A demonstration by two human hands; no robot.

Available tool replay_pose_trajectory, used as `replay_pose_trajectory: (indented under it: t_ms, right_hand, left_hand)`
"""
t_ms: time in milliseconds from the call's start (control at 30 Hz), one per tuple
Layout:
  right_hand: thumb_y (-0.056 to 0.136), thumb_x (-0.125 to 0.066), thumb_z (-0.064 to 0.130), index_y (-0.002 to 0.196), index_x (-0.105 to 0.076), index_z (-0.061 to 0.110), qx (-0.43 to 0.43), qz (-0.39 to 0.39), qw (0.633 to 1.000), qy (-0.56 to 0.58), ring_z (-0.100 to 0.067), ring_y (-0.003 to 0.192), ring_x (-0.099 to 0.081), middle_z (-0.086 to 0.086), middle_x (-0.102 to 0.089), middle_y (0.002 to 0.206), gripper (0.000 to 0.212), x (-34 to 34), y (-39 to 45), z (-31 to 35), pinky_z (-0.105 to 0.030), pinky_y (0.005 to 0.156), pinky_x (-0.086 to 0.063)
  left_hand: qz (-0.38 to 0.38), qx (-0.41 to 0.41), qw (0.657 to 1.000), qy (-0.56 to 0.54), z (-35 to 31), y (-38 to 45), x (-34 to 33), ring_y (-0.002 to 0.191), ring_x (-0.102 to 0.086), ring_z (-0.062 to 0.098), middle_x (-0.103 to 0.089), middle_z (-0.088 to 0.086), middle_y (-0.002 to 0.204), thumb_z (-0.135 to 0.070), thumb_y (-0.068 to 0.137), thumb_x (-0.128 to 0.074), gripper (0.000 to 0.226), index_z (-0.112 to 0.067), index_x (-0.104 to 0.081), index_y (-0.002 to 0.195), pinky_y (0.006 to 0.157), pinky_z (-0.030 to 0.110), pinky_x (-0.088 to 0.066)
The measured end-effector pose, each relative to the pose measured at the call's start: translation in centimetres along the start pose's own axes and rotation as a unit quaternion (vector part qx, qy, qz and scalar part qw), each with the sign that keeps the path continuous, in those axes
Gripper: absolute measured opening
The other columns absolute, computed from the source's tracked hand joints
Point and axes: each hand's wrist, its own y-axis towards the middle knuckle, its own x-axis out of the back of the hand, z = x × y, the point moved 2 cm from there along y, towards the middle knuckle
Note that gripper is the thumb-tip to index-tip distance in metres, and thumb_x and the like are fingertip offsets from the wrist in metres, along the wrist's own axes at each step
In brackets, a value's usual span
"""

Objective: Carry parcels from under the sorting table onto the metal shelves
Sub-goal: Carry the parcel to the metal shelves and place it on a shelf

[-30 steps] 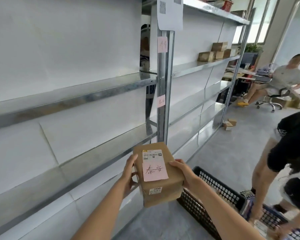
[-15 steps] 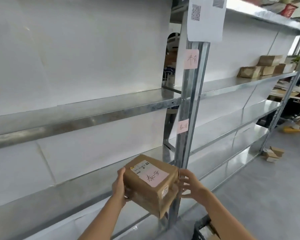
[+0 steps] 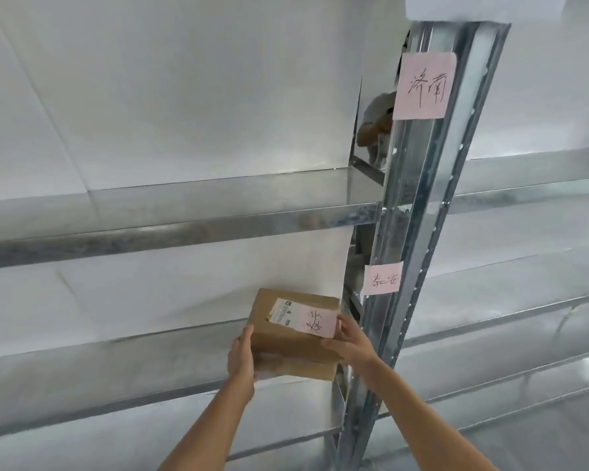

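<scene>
Cardboard parcel (image 3: 295, 338): brown box seen from the head view, held between both hands at the front edge of the lower metal shelf (image 3: 116, 365), just left of the upright post; whether its base rests on the shelf I cannot tell
Parcel top: a white printed shipping label (image 3: 284, 311) and, overlapping it on the right, a pink note (image 3: 317, 320) with handwritten black characters
Left hand (image 3: 241, 360): closed around the parcel's near left side, thumb up along the left edge, fingers wrapped under and across the front face
Right hand (image 3: 349, 341): pressed against the parcel's right side near the top corner, fingers spread, fingertips touching the edge of the pink note
Forearms: both bare, reaching up from the bottom of the frame
Upright post (image 3: 419, 232): galvanised steel, leaning across the right half of the frame, with a row of small holes along its edge
Post labels: a large pink slip (image 3: 424, 85) high up and a smaller pink slip (image 3: 383, 278) lower down, level with the parcel's shelf bay, each with handwritten characters
Upper shelf (image 3: 184, 212): shiny metal, bare on the visible stretch
Backing: white sheets (image 3: 167, 79) behind the shelves, creased in places
Gap beside post: part of another person (image 3: 376, 120) shows through, blurred
</scene>
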Motion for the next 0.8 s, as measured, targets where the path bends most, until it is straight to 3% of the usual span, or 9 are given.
replay_pose_trajectory:
  t_ms: [67,167,233,367,433,500,633,800]
  right_hand:
    - [0.073,-0.073,-0.002,0.138,-0.038,0.023,0.013,0.008,0.999,-0.031,-0.023,0.119,-0.054,-0.002,-0.055,0.132,0.078,1.0,1.8,0.5,-0.037,0.098,-0.049]
    - [0.069,-0.075,-0.001,0.142,-0.032,0.018,0.031,0.017,0.995,-0.088,-0.023,0.122,-0.053,-0.001,-0.054,0.13,0.087,1.6,3.9,0.9,-0.039,0.101,-0.049]
    - [0.071,-0.073,0.002,0.139,-0.036,0.015,0.038,0.016,0.99,-0.133,-0.022,0.12,-0.053,-0.003,-0.056,0.13,0.079,1.6,4.7,0.7,-0.036,0.1,-0.048]
    - [0.082,-0.056,0.002,0.133,-0.044,0.011,0.025,0.01,0.985,-0.172,-0.019,0.099,-0.054,-0.008,-0.061,0.123,0.054,0.9,5.6,-0.2,-0.027,0.078,-0.046]
    - [0.086,-0.05,0.001,0.128,-0.047,0.009,0.011,0.001,0.982,-0.186,-0.02,0.092,-0.052,-0.011,-0.062,0.12,0.043,0.6,6.0,-0.9,-0.027,0.075,-0.045]
    - [0.088,-0.047,-0.001,0.13,-0.046,0.008,0.009,-0.008,0.981,-0.191,-0.02,0.092,-0.051,-0.011,-0.062,0.121,0.043,0.5,6.5,-1.2,-0.029,0.078,-0.048]
    - [0.087,-0.048,-0.003,0.132,-0.045,0.009,0.012,-0.022,0.982,-0.188,-0.019,0.094,-0.051,-0.01,-0.061,0.122,0.047,0.6,7.7,-0.8,-0.029,0.078,-0.048]
    - [0.087,-0.057,0.002,0.138,-0.039,0.014,0.0,-0.02,0.982,-0.187,-0.024,0.102,-0.057,-0.009,-0.06,0.125,0.055,0.5,8.4,-1.3,-0.036,0.087,-0.053]
  left_hand:
    - [-0.014,0.003,1.0,0.016,0.1,0.5,-1.0,0.11,-0.053,0.031,-0.058,0.013,0.129,-0.047,0.092,-0.05,0.042,-0.013,-0.057,0.115,0.099,0.044,-0.044]
    - [-0.011,0.006,1.0,0.028,-0.1,0.7,-1.9,0.1,-0.05,0.025,-0.058,0.008,0.116,-0.04,0.095,-0.048,0.033,-0.012,-0.056,0.112,0.086,0.036,-0.043]
    - [0.0,0.006,1.0,0.02,0.0,1.2,-2.0,0.107,-0.052,0.024,-0.059,0.004,0.117,-0.036,0.095,-0.05,0.033,-0.012,-0.058,0.116,0.093,0.035,-0.043]
    - [0.017,-0.018,0.998,0.061,1.1,2.8,-2.2,0.12,-0.055,0.024,-0.064,0.003,0.126,-0.03,0.095,-0.048,0.037,-0.024,-0.06,0.129,0.105,0.039,-0.041]
    - [0.04,-0.033,0.995,0.08,1.6,3.3,-2.4,0.122,-0.055,0.024,-0.064,0.002,0.126,-0.032,0.091,-0.051,0.04,-0.027,-0.059,0.129,0.108,0.043,-0.04]
    - [0.05,-0.046,0.993,0.097,1.6,3.5,-2.6,0.12,-0.057,0.023,-0.065,0.0,0.125,-0.036,0.083,-0.056,0.047,-0.028,-0.057,0.129,0.108,0.044,-0.042]
    - [0.058,-0.079,0.986,0.137,1.1,3.7,-3.0,0.103,-0.06,0.013,-0.067,-0.009,0.107,-0.021,0.086,-0.066,0.044,-0.029,-0.054,0.128,0.093,0.028,-0.044]
    - [0.053,-0.087,0.976,0.193,1.3,4.1,-2.9,0.108,-0.057,0.016,-0.062,-0.004,0.121,-0.018,0.081,-0.072,0.069,-0.023,-0.042,0.142,0.094,0.028,-0.048]
